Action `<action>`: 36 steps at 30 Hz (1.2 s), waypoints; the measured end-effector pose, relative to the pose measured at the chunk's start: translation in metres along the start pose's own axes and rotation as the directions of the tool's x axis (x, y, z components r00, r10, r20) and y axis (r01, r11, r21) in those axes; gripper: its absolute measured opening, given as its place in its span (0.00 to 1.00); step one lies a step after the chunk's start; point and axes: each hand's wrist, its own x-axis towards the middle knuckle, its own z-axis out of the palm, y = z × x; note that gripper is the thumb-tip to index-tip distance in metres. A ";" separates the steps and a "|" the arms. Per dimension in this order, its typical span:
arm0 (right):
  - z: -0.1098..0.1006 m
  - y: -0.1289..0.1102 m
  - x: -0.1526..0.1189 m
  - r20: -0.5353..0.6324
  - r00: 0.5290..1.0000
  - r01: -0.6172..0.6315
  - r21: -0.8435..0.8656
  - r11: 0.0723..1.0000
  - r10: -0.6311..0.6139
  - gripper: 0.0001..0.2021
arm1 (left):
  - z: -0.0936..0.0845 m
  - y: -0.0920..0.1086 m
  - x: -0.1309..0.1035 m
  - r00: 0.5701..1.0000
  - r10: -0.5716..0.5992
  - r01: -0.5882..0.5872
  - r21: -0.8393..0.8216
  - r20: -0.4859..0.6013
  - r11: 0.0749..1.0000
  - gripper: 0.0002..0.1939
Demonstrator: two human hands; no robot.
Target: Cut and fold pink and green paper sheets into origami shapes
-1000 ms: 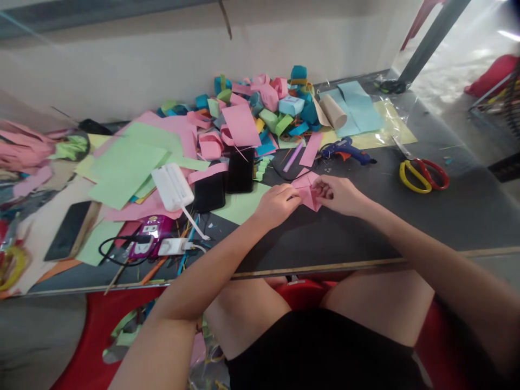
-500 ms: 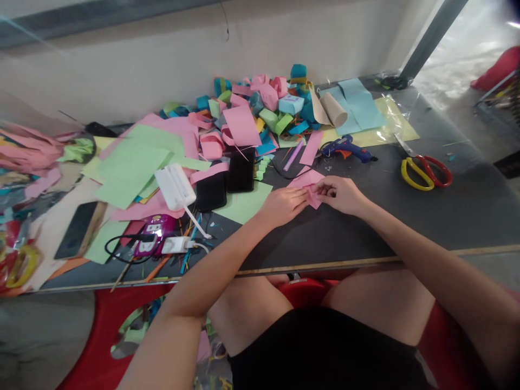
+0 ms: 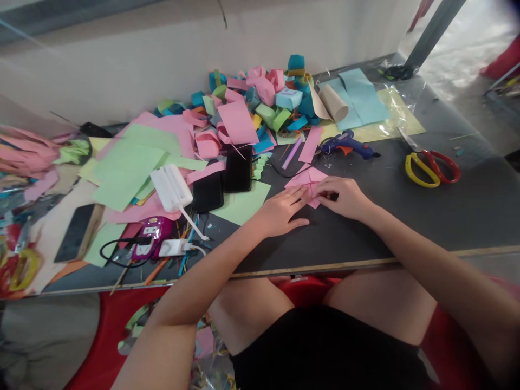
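A creased, folded piece of pink paper (image 3: 307, 176) lies flat on the dark table. My left hand (image 3: 281, 212) rests on its left side, fingers stretched out and thumb spread away. At the paper's right edge, my right hand (image 3: 342, 197) pinches it between curled fingers and thumb. Just behind the hands are a pink strip (image 3: 311, 144), a purple stick (image 3: 292, 153) and a blue glue gun (image 3: 351, 144) with its dark cable.
Scissors (image 3: 431, 169) with yellow and red handles lie at the right. Folded paper pieces (image 3: 266, 90) are heaped at the back. Green sheets (image 3: 132, 168), a white device (image 3: 171, 188), black phones (image 3: 239, 170) and a purple box (image 3: 156, 233) cover the left side.
My left thumb has spread away from the fingers, and the left hand lies flatter. More of the pink paper shows behind the fingers. The view has shifted slightly.
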 end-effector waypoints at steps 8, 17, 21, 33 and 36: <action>-0.010 -0.007 -0.024 0.225 0.937 0.328 -0.310 0.893 -0.266 0.19 | 0.001 -0.002 0.000 1.000 -0.007 0.007 -0.008 0.007 1.000 0.36; -0.010 -0.007 -0.035 0.303 0.922 0.305 -0.184 0.934 -0.242 0.32 | 0.005 -0.004 0.000 1.000 0.016 -0.016 -0.023 -0.009 1.000 0.36; -0.012 -0.010 -0.035 0.368 0.906 0.276 -0.138 0.951 -0.209 0.33 | 0.006 -0.007 0.000 0.998 0.044 -0.047 -0.046 -0.048 0.998 0.30; -0.003 -0.009 -0.022 0.012 0.998 0.061 -0.079 0.995 -0.061 0.17 | 0.011 -0.011 0.011 0.993 -0.063 0.047 -0.148 -0.101 0.988 0.24; 0.010 -0.006 -0.017 0.099 0.995 0.038 -0.200 0.979 -0.018 0.30 | 0.015 -0.002 0.011 0.994 -0.088 0.082 -0.097 -0.066 0.992 0.28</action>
